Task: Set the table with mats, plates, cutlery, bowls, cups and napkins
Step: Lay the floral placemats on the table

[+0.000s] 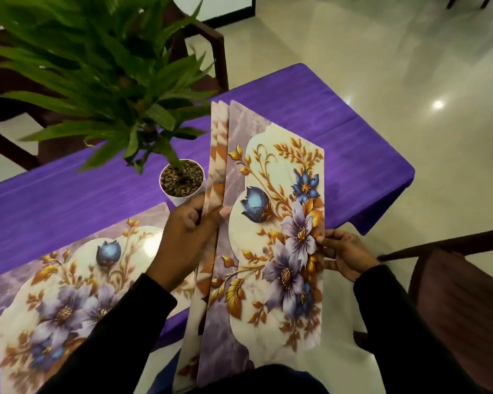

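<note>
Left hand (pixel 187 227) grips a fan of floral mats (pixel 219 194) near their middle, fingers curled round the far edges and thumb laid across the front. Right hand (pixel 343 253) pinches the near edge of the front mat (pixel 271 237) between thumb and fingertips, peeling it off the rest — three or so layers show at the top, though the exact count is hard to tell. All are held tilted on edge above the table's (pixel 310 109) near side.

One mat (pixel 77 280) already lies flat on the purple cloth to the left, beside a potted plant (pixel 182 179). No plates, cutlery, bowls, cups or napkins are in view, so this looks like the very start: mats are being dealt out.

Next, the front mat should come free of the stack and go down flat at another place — likely the bare stretch of cloth to the right, near the chair (pixel 453 282). That calls for a clean separation so the mat behind does not drag along, and for squaring it to the table edge.
</note>
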### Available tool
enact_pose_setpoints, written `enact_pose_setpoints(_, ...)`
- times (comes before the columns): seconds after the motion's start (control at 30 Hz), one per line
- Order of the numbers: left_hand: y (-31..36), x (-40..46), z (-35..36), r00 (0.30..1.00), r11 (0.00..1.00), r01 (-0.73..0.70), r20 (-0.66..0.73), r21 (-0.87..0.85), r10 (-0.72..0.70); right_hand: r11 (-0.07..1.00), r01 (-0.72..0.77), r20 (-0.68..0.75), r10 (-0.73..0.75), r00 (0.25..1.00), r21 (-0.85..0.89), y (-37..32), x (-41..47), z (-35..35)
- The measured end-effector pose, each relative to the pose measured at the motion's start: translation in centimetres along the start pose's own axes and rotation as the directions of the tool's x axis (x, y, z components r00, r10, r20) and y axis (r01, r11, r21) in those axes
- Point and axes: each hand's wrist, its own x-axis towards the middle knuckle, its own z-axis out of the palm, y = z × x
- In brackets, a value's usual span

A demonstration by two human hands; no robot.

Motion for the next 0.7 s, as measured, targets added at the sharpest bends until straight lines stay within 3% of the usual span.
enact_pose_setpoints(0.27, 2.4, 9.2, 3.1, 0.993, 0.979, -0.117, 0.054, 0.165, 0.110, 0.993, 0.034, -0.218, -0.009, 0.976, 0.111, -3.6, 4.2, -1.9)
enact_pose_setpoints(0.4, 5.7, 13.3, 3.7, 0.960, 0.873, -0.277, 0.080, 0.402, 0.267, 0.969, 0.050, -0.353, 0.040, 0.935, 0.243, -4.3, 6.5, -4.0)
enact_pose_setpoints(0.53, 9.0, 16.8, 5.6, 0.912, 0.789, -0.359, 0.010, 0.498, 0.409, 0.942, 0.017, -0.439, 0.140, 0.888, 0.336, -4.8, 9.2, -4.4)
enact_pose_setpoints(0.7, 9.6, 21.4, 9.6, 0.840, 0.736, -0.346, -0.157, 0.582, 0.519, 0.954, -0.190, -0.395, 0.271, 0.878, 0.233, -5.9, 11.2, -5.1)
